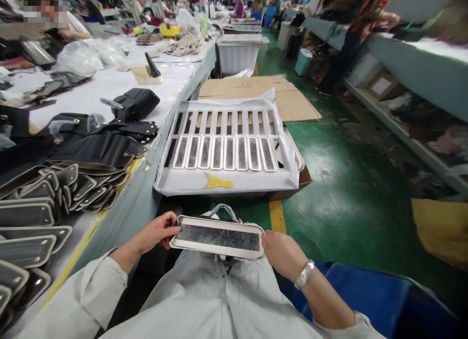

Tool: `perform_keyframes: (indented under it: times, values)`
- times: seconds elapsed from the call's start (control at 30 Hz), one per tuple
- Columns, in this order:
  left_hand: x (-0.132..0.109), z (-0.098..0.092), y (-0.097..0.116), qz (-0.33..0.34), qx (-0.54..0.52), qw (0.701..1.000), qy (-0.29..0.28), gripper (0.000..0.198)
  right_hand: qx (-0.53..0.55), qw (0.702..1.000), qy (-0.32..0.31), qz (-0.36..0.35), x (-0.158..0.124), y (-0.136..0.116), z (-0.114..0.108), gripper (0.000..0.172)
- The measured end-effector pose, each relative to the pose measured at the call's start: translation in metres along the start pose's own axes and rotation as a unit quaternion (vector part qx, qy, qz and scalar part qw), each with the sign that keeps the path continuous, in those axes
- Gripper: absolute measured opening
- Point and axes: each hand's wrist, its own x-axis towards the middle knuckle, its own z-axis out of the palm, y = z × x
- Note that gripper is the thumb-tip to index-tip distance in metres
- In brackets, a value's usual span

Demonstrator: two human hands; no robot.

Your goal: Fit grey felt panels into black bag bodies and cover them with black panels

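Observation:
Between my two hands, above my lap, is a long rounded panel [219,237] with a pale border and a dark speckled strip along its middle. My left hand [161,231] pinches its left end, thumb on top. At the right end, the fingers of my right hand [283,251] are closed on the edge; a silver bracelet circles that wrist. Part of a wrapped handle loop [223,209] shows just behind the panel. Ahead stands a white slotted rack [226,178], with a row of several similar panels [229,153] lying across its slots.
Black bag pieces [98,149] and several dark tabs with pale edges [29,214] cover the table at left. A yellow piece [217,182] lies on the rack's front. Behind it are cardboard [256,88] and a white bin [237,56]. A blue container [365,290] stands at right.

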Motion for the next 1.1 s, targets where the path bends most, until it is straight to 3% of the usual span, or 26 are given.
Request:
perform_keyframes:
  times: [0.07,0.13,0.2,0.27,0.33,0.4,0.5,0.57,0.67,0.73,0.83,0.87,0.93,1.1]
  values:
    - [-0.001,-0.003,-0.007,0.02,0.035,0.998,0.037,0.044,-0.026,0.999,-0.009,-0.022,-0.001,-0.002,-0.004,0.03]
    - [-0.004,-0.005,-0.012,0.048,0.135,0.983,0.115,0.045,-0.044,0.998,-0.017,-0.042,-0.003,-0.002,-0.007,0.029]
    - [-0.009,-0.002,-0.011,0.107,0.261,0.933,0.222,0.048,-0.048,0.997,-0.023,-0.058,-0.005,0.0,-0.009,0.026]
    - [-0.014,0.014,-0.002,0.23,0.346,0.866,0.277,0.047,-0.041,0.996,-0.031,-0.068,-0.006,0.002,-0.007,0.022]
    - [-0.014,0.043,0.012,0.383,0.391,0.805,0.229,0.038,-0.025,0.996,-0.037,-0.073,-0.006,0.004,-0.004,0.02]
    - [-0.009,0.082,0.027,0.492,0.43,0.75,0.104,0.029,0.001,0.997,-0.039,-0.07,-0.004,0.005,0.0,0.02]
    - [0.003,0.134,0.044,0.519,0.497,0.694,-0.047,0.037,0.062,0.996,-0.045,-0.054,-0.001,0.006,0.006,0.015]
    - [0.009,0.152,0.048,0.49,0.53,0.688,-0.078,0.043,0.123,0.99,-0.055,-0.033,-0.002,0.009,0.009,0.023]
    - [0.011,0.155,0.048,0.467,0.548,0.689,-0.079,0.044,0.247,0.966,-0.078,0.003,-0.006,0.02,0.012,0.063]
    - [0.01,0.151,0.048,0.462,0.552,0.689,-0.085,0.046,0.419,0.903,-0.086,0.048,-0.01,0.029,0.014,0.073]
    - [0.01,0.148,0.048,0.452,0.548,0.698,-0.094,0.051,0.629,0.762,-0.07,0.134,-0.013,0.036,0.02,0.066]
    - [0.01,0.148,0.048,0.448,0.545,0.702,-0.096,0.051,0.642,0.749,-0.065,0.152,-0.014,0.035,0.024,0.063]
    - [0.01,0.149,0.049,0.438,0.542,0.71,-0.099,0.052,0.618,0.767,-0.055,0.162,-0.016,0.03,0.031,0.057]
    - [0.008,0.15,0.049,0.42,0.536,0.725,-0.101,0.056,0.504,0.856,-0.008,0.114,-0.018,0.015,0.037,0.037]
